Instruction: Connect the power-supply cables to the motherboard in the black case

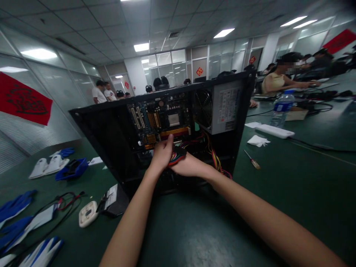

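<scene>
An open black computer case (100,128) stands on the green table, its inside facing me. My left hand (162,154) reaches into its lower middle, closed with the thumb up, against a bundle of coloured cables (177,155). From the right, my right hand (186,164) meets it, closed around the same bundle; its fingertips are hidden. Above the hands is the motherboard (151,120) with a square processor (174,119) and memory slots. A grey power supply (226,107) with a fan fills the upper right corner, and yellow and red wires (215,157) hang below it.
Left on the table (172,230) lie blue-white gloves (41,252), a blue tray (72,169), a beige round-cornered device (88,214) and a black box-shaped part (115,200). On the right are a screwdriver (253,162), tissue (258,141), power strip (275,131) and water bottle (281,107). People sit beyond.
</scene>
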A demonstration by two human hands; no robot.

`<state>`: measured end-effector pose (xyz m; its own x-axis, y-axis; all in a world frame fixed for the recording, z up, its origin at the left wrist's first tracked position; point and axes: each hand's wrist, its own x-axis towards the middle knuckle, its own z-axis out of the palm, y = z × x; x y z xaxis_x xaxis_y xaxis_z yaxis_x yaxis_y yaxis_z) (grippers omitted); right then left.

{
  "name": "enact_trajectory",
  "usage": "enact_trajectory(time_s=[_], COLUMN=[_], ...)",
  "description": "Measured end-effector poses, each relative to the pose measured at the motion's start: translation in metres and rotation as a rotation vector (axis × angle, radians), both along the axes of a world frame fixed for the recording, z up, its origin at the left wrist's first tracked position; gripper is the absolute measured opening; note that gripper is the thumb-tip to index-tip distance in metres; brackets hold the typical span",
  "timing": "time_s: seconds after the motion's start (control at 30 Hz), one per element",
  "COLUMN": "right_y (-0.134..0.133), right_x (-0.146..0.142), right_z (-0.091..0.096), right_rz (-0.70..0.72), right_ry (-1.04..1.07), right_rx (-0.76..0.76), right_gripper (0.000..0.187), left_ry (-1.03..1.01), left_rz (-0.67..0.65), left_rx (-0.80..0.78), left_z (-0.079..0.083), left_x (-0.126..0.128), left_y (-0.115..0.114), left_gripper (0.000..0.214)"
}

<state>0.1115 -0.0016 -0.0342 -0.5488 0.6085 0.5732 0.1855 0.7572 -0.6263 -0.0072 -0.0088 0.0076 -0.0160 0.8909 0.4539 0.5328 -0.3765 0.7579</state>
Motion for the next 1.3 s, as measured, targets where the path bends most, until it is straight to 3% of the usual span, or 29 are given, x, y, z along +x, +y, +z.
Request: enact_trajectory(time_s=[0.2,0.3,0.37,0.53,0.63,1.0,1.17,1.3], right_y=[-0.018,-0.023,-0.023,-0.014,-0.011,-0.009,0.0,0.005], right_x=[0.007,0.016,0.021,0.023,0.02,0.022,0.029,0.029], right_z=[0.015,0.025,0.031,0.035,0.034,0.025,0.022,0.018], right_rz=[-0.067,0.056,0.133,-0.01,-0.001,0.063,-0.009,-0.023], right_ry=[-0.067,-0.115,-0.064,0.134,0.264,0.204,0.204,0.278], right_rx=[-0.036,-0.058,-0.112,-0.389,-0.465,-0.323,-0.233,-0.198], right_gripper=[0.012,0.013,0.022,0.038,0.037,0.06,0.055,0.045], left_ry=[-0.068,-0.083,-0.112,-0.252,-0.313,-0.359,-0.395,-0.498], left_rz=[-0.07,-0.029,-0.01,0.068,0.089,0.093,0.178,0.144], left_rx=[0.005,0.061,0.091,0.167,0.14,0.184,0.222,0.162], left_z=[-0.002,-0.003,-0.002,0.002,0.004,0.006,0.001,-0.008], left_x=[-0.002,-0.003,-0.004,-0.005,-0.007,0.007,0.017,0.023], left_y=[0.003,0.006,0.008,0.007,0.005,-0.003,-0.005,-0.002], left_gripper=[0.062,0.058,0.056,0.059,0.06,0.054,0.05,0.047])
